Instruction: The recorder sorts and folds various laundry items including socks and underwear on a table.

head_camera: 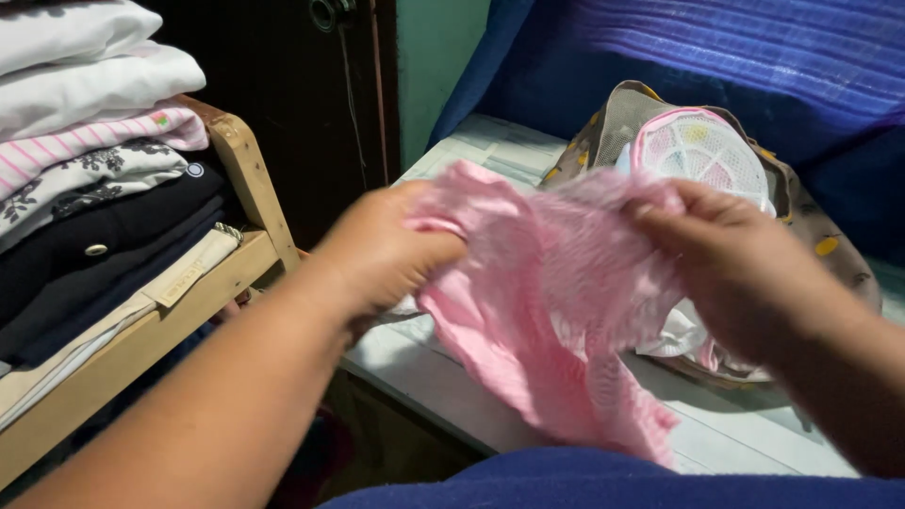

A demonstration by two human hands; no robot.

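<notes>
Both my hands hold a pink ribbed garment (556, 311) stretched between them in the middle of the view. My left hand (377, 254) grips its left edge, fingers closed into the cloth. My right hand (726, 254) pinches the right upper edge. The lower part of the garment hangs down towards my lap, over the pale table top (443, 386).
A pink-rimmed white mesh bag (702, 151) lies on a brown patterned cloth (820, 236) behind the garment. A wooden chair (236, 170) at the left carries a stack of folded clothes (85, 141). Blue fabric (735, 57) hangs at the back right.
</notes>
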